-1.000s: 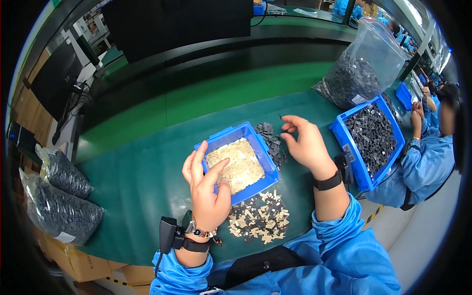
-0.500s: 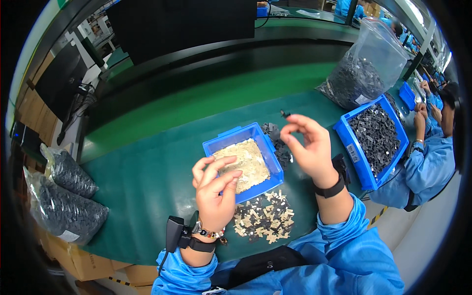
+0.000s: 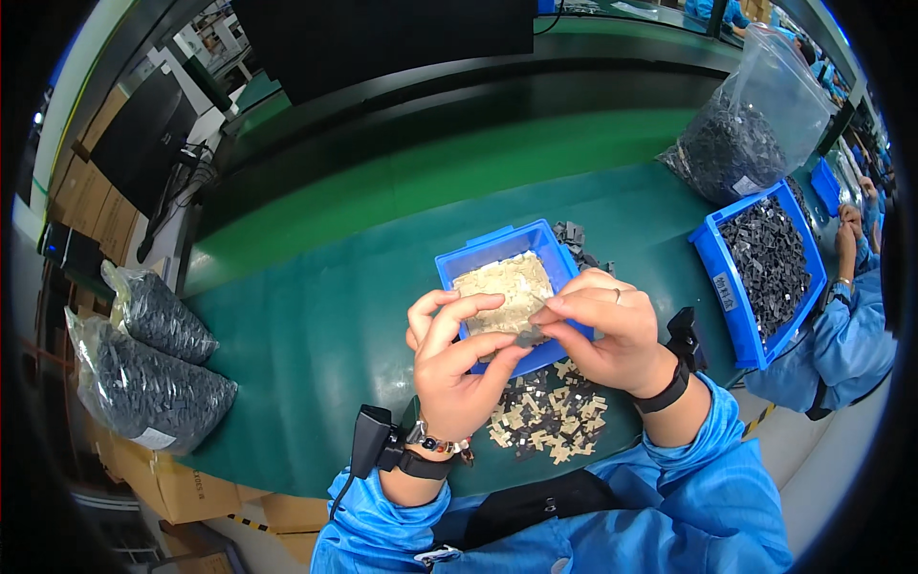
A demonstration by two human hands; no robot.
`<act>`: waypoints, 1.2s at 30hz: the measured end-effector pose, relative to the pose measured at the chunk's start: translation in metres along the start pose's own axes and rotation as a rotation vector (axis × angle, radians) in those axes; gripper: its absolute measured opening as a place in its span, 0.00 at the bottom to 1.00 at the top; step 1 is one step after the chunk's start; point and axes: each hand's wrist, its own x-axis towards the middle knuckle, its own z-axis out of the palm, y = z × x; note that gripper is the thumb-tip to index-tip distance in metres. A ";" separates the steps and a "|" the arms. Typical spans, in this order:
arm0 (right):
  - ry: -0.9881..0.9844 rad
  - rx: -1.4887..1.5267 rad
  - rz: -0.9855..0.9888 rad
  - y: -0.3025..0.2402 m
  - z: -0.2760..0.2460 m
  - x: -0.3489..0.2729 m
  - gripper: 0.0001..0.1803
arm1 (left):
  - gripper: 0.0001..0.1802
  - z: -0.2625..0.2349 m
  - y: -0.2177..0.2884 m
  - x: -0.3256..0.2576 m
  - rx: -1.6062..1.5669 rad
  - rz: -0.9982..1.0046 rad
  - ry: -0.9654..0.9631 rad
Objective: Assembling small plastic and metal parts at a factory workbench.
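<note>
Blue plastic bin (image 3: 497, 246), landmark: lies beneath both hands, presumably for easy reach; bears flat cream pieces (image 3: 502, 280).

Small grey piece (image 3: 528, 337): above the bin's near part, where the hands meet, probably for fine fingertip control.

Right hand (image 3: 617, 335): thumb and forefinger together, apparently clamped on the grey piece.

Left hand (image 3: 461, 375): thumb and forefinger beside that piece, other fingers spread; whether they grip it cannot be told.

Mixed cream-and-black heap (image 3: 550, 418): just beside the bin's near side.

Loose dark pieces (image 3: 571, 237): beside its far right side.

Larger blue bin (image 3: 709, 258), black pieces within: well to its right.
</note>
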 end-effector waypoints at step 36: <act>-0.037 0.309 0.499 -0.021 0.006 -0.005 0.02 | 0.13 0.001 -0.003 0.008 0.138 0.303 0.068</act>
